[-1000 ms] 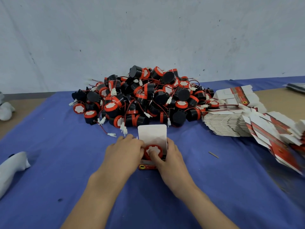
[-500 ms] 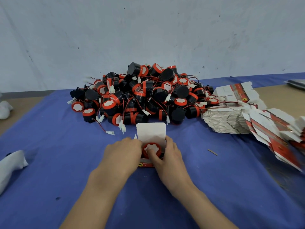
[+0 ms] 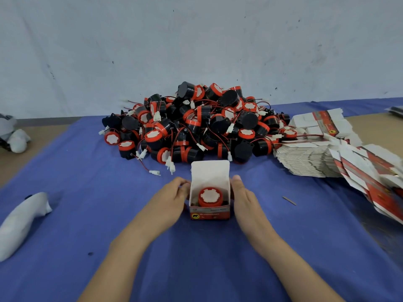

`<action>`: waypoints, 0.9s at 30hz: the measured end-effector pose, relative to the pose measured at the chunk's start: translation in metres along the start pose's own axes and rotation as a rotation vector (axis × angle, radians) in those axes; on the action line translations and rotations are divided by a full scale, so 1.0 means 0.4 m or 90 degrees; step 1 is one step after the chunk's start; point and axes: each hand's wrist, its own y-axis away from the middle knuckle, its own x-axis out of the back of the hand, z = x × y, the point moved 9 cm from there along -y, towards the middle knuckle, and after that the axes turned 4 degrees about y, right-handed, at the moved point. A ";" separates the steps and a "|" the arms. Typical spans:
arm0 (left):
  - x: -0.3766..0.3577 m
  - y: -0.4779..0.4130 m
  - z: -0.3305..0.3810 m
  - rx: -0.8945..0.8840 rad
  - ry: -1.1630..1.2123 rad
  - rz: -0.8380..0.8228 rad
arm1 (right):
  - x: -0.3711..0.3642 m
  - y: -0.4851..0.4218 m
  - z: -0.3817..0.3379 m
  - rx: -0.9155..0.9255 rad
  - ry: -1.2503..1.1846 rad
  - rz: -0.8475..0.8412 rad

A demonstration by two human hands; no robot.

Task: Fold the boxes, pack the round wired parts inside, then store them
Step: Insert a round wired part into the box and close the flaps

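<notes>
A small red and white box (image 3: 209,211) stands upright on the blue cloth with its white lid flap raised behind. Inside sits one round wired part (image 3: 209,196), red rim and white face up. My left hand (image 3: 169,198) holds the box's left wall with curled fingers. My right hand (image 3: 245,198) lies along the right wall, fingers fairly straight, thumb near the top edge. Behind the box lies a big heap of black and red round wired parts (image 3: 196,125). A stack of flat unfolded boxes (image 3: 309,159) lies at the right.
More flat red and white boxes (image 3: 379,182) fan out toward the right edge. A white cloth bundle (image 3: 20,221) lies at the left, another (image 3: 15,136) at the far left. A small thin strip (image 3: 289,200) lies right of the box. A grey wall stands behind the table.
My fingers have come off the top of the round part. Both hands now sit at the box's sides, and the part lies lower inside the box.
</notes>
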 end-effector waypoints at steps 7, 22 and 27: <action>-0.030 -0.023 -0.024 0.014 0.060 -0.028 | 0.007 -0.020 0.005 0.043 0.077 -0.024; -0.037 -0.033 -0.012 0.013 0.218 -0.032 | 0.025 -0.025 0.003 0.069 0.097 -0.009; -0.032 -0.036 -0.012 0.009 0.210 -0.018 | 0.035 -0.016 -0.007 0.093 0.192 -0.068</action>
